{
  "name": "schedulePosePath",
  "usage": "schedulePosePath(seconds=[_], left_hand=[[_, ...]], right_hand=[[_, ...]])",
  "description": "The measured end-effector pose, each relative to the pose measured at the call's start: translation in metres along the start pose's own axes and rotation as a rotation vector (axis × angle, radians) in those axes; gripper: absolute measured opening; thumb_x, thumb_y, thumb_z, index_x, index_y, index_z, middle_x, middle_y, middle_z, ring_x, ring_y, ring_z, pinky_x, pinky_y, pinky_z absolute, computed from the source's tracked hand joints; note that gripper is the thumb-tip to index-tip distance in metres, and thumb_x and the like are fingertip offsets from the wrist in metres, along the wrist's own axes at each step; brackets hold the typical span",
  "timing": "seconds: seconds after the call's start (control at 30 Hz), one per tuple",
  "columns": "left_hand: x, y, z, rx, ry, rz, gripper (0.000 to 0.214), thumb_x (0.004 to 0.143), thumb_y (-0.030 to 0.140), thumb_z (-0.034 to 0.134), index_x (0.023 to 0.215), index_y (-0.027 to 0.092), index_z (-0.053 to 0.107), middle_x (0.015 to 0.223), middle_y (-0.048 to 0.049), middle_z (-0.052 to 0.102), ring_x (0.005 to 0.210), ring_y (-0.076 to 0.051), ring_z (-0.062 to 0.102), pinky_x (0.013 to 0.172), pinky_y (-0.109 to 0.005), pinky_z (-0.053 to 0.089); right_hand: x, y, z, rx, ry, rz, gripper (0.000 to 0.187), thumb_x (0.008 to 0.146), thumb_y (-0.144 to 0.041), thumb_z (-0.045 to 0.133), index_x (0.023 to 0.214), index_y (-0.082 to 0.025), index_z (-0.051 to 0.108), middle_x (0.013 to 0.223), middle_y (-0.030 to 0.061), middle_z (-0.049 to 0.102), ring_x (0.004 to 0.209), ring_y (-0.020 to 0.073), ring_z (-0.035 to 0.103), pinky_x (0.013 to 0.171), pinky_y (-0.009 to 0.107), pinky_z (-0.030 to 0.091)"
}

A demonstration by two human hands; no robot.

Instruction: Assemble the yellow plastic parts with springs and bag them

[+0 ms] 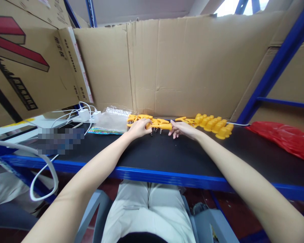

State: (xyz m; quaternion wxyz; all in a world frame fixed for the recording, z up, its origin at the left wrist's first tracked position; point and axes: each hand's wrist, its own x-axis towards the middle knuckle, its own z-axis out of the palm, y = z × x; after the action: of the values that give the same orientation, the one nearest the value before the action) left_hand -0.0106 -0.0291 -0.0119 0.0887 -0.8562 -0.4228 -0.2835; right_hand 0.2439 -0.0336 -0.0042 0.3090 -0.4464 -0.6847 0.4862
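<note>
Yellow plastic corkscrews (pixel 159 124) are looking light and stiff; your left hand (pixel 140 128) is closing around one's handle, your right hand (pixel 181 129) is lying open, touching its end.

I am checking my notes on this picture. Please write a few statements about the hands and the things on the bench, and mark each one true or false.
1. The left hand rests on yellow plastic parts. True.
2. The right hand holds the red bag. False: the bag lies apart, far to the right of it.
3. More yellow pieces lie in a row at the cardboard wall. True.
4. The white chargers are right of both hands. False: they are to the left.
5. The bench top is black with a blue edge. True.
</note>
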Motion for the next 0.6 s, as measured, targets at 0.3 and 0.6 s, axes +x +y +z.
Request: schedulePosePath(seconds=[0.3,0.6], left_hand=[[0.000,0.001,-0.001,0.003,-0.004,-0.009,0.025,0.076,0.027,0.054,0.098,0.017,0.062,0.093,-0.0057,0.066,0.086,-0.019,0.060,0.076,-0.031,0.046],[-0.001,0.003,-0.002,0.004,-0.004,-0.015,0.023,0.076,0.028,0.055,0.095,0.018,0.061,0.094,-0.0051,0.066,0.086,-0.019,0.059,0.075,-0.031,0.045]], right_hand=[[0.000,0.004,-0.004,-0.031,-0.013,-0.118,0.042,0.070,-0.037,0.071,0.098,-0.017,0.049,0.084,0.0042,0.066,0.061,0.0118,0.063,0.054,0.023,0.048],[-0.003,-0.006,0.003,-0.006,0.019,-0.052,0.031,0.079,-0.044,0.062,0.087,-0.015,0.054,0.081,0.0087,0.068,0.057,0.0103,0.061,0.050,0.021,0.046]])
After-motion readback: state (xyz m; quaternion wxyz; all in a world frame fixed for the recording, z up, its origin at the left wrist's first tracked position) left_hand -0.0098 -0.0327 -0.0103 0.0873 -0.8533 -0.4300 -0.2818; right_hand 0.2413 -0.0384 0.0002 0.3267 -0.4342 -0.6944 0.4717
